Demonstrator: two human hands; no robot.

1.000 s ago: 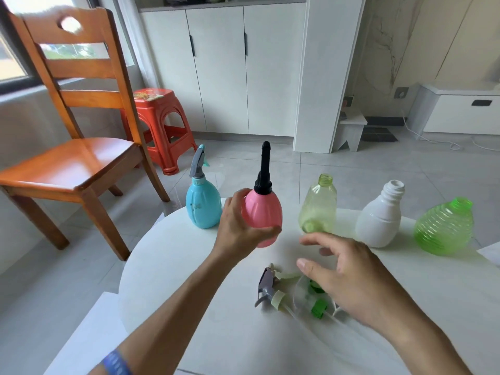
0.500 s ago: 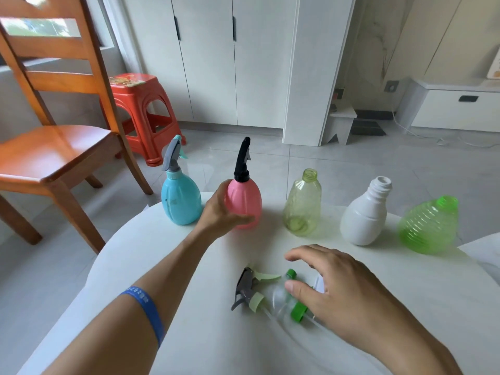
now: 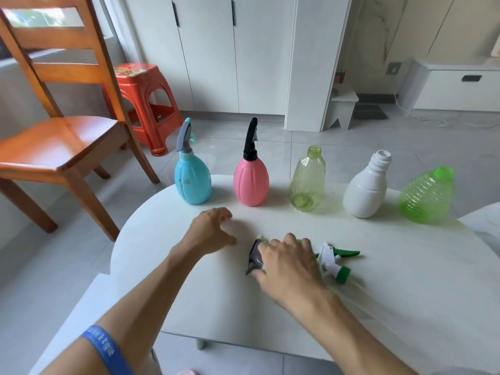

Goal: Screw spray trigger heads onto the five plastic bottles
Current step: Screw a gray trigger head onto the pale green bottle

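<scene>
Along the table's [image 3: 405,307] far edge the pink bottle [image 3: 251,182] now stands capped and released by the empty left hand [image 3: 209,234], while the right hand [image 3: 286,262] closes on a grey trigger head [image 3: 254,257] mid-table for the uncapped yellow-green bottle [image 3: 307,182].

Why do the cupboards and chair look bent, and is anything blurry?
Head view: the wide lens bows the cupboard doors and wooden chair outward. Soft daylight comes from the window at left, casting faint shadows on the table. The bottles look sharp; the right hand is slightly smeared.
</scene>
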